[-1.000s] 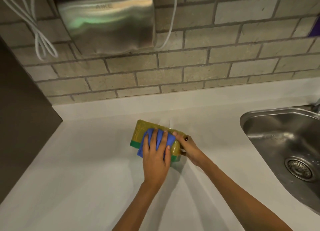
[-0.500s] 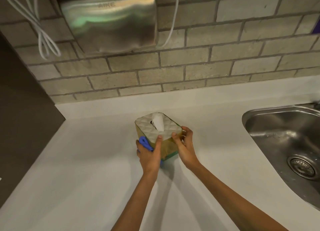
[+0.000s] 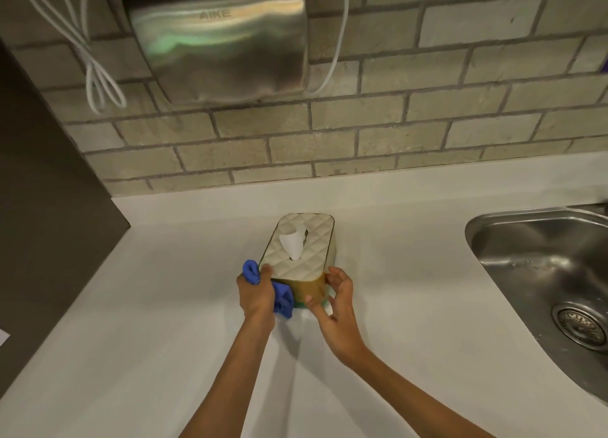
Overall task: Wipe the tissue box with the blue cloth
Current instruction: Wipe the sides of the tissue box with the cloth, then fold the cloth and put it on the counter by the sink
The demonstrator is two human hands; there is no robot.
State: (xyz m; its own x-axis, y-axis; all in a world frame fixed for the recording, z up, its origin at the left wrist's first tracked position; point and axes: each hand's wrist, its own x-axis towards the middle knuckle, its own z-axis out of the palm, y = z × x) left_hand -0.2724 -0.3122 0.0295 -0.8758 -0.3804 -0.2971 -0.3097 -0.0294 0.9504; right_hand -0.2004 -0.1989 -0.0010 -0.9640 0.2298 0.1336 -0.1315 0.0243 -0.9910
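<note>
The tissue box (image 3: 304,263) stands upright on the white counter, with a quilted cream top, tan sides and a green base strip; a white tissue pokes out of its slot. My left hand (image 3: 255,294) is closed around the crumpled blue cloth (image 3: 281,297) and presses it against the box's near left corner, thumb on the top edge. My right hand (image 3: 335,297) rests its fingertips on the box's near right side, fingers spread, not wrapped round it.
A steel sink (image 3: 546,273) with a drain is set into the counter at the right. A steel hand dryer (image 3: 217,39) with white cables hangs on the brick wall above. A dark panel (image 3: 42,181) borders the counter on the left.
The box lay on its side under the cloth a second ago; it has been turned upright and set further back. The cloth went from the box's side to its near left corner.
</note>
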